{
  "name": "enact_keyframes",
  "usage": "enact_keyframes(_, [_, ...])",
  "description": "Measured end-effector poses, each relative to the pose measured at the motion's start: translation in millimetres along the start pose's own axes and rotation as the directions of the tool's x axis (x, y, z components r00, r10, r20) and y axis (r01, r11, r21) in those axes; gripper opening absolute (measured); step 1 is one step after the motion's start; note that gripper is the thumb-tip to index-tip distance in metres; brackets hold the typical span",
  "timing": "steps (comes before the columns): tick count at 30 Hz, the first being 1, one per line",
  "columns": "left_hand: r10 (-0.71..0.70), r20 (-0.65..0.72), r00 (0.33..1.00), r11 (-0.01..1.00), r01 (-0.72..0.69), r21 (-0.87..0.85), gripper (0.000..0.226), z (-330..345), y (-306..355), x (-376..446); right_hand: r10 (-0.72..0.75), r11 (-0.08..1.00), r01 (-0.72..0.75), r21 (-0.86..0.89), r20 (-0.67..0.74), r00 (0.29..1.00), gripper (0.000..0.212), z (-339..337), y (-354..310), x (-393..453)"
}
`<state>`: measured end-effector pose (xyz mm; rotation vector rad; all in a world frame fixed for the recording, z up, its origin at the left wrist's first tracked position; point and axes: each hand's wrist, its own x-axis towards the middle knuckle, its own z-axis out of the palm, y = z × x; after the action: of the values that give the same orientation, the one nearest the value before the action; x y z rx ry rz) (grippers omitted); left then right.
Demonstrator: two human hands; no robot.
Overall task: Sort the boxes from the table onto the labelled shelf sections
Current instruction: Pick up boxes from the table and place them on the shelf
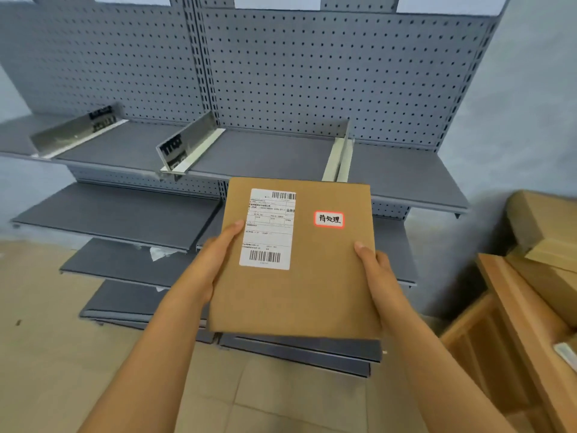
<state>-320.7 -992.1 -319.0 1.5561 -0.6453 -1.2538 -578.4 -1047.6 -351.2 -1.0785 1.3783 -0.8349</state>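
A flat brown cardboard box [312, 285] is held in front of me, below the front edge of the top shelf. It carries a white shipping label [267, 229] with barcodes and a small red-edged sticker [329, 219] with handwritten characters. My left hand [215, 264] grips its left edge, thumb on top. My right hand [377, 276] grips its right edge, thumb on top. The grey top shelf [265, 151] is split by metal dividers [190, 142], two of them with dark labels.
A third divider [340, 151] stands to the right. Lower grey shelves [118, 214] step out towards me. A pegboard back panel [312, 73] rises behind. At the right a wooden table [515, 307] bears more brown boxes [546, 226]. Tiled floor lies below.
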Motion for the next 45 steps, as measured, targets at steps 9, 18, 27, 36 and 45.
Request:
enact_keyframes(9, [0.289, -0.049, 0.956, 0.957, -0.29, -0.021, 0.035, 40, 113, -25, -0.303, 0.953, 0.302, 0.035, 0.039, 0.952, 0.051, -38, -129, 8])
enact_keyframes(18, [0.491, -0.077, 0.868, 0.871, -0.49, 0.026, 0.051, 31, 210, -30, -0.52, 0.854, 0.517, 0.051, 0.106, 0.848, 0.065, -40, -236, 6])
enact_keyframes(27, [0.563, 0.091, 0.821, 0.823, -0.568, 0.028, 0.058, 57, 255, 9, -0.596, 0.801, 0.598, 0.019, -0.064, 0.8, 0.057, -55, -264, 25])
enact_keyframes(36, [0.476, 0.225, 0.85, 0.868, -0.496, 0.034, 0.052, 140, 255, 70, -0.47, 0.876, 0.482, -0.002, -0.228, 0.853, 0.061, -119, -254, 89])
enact_keyframes(45, [0.306, 0.187, 0.934, 0.929, -0.336, 0.158, 0.095, 257, 226, 159, -0.294, 0.955, 0.297, -0.012, -0.191, 0.936, 0.063, -210, -216, 192])
